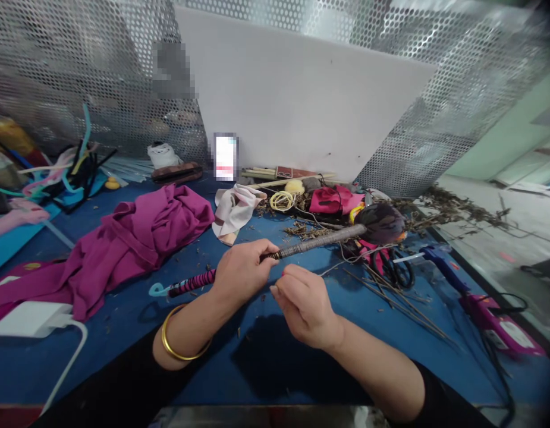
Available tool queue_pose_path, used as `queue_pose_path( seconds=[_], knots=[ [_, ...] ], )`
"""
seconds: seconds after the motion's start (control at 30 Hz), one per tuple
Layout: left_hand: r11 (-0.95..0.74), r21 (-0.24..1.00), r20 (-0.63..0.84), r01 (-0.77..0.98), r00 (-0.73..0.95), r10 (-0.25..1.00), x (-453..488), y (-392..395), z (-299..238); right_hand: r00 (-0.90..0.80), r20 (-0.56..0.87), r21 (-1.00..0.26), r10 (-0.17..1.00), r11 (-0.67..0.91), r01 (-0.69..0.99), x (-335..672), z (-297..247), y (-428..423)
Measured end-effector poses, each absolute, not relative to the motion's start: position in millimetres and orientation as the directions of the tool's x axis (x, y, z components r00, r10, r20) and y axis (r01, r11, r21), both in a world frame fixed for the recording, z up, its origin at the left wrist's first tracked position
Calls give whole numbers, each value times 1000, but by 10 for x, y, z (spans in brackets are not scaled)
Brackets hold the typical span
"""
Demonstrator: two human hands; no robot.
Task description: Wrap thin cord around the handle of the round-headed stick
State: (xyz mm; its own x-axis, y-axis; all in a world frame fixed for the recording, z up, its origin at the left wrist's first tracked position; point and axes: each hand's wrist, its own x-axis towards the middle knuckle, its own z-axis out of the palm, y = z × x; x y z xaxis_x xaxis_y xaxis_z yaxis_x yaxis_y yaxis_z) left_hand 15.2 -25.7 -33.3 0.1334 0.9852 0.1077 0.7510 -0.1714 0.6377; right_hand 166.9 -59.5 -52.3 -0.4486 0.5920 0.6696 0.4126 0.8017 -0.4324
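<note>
Wrapped stick: the long stick [317, 239] slants above the blue table [203, 371], in front of the person; its dark rounded head [382, 222] is at the right, a pale blue loop [157, 290] at the other end.
Left hand: the left hand [244, 268] grasps the stick around its middle, thumb and forefinger closed on it.
Right hand: the right hand [305, 306] is clenched just beside the stick, apparently pinching a thin grey cord [337, 267] that trails rightward.
Winding done: grey turns cover the stick from the head nearly to the left fingers; pink-and-black bands [192, 282] cover the looped end; the stretch beneath the left hand is hidden.
Winding left: the cord looks loose and uncut, so the work seems unfinished; how much remains, I cannot tell.
Nearby: black-handled scissors [404, 272] lie at the right; crumpled purple cloth [145, 223] lies at the left.
</note>
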Motion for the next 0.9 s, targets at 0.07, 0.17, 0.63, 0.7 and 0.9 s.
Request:
queue_pose_path(
  seconds=[0.07,0.17,0.63,0.7,0.9],
  knots=[
    [-181,584,115,791,140,984,157,-264,-320,-419,657,-515,626,779,357,1716,-476,-560],
    [-209,522,110,827,178,978,166,-275,-315,-359,629,-640,689,722,263,1813,-399,-487],
    [-246,461,67,853,243,968,208,-286,-356,-255,546,-782,798,594,186,1974,-427,-254],
    [-258,439,68,861,254,965,205,-288,-352,-254,532,-805,808,576,146,1967,-440,-238],
    [-295,392,94,872,280,955,210,-307,-357,-266,492,-837,829,534,115,1948,-479,-188]
  ],
)
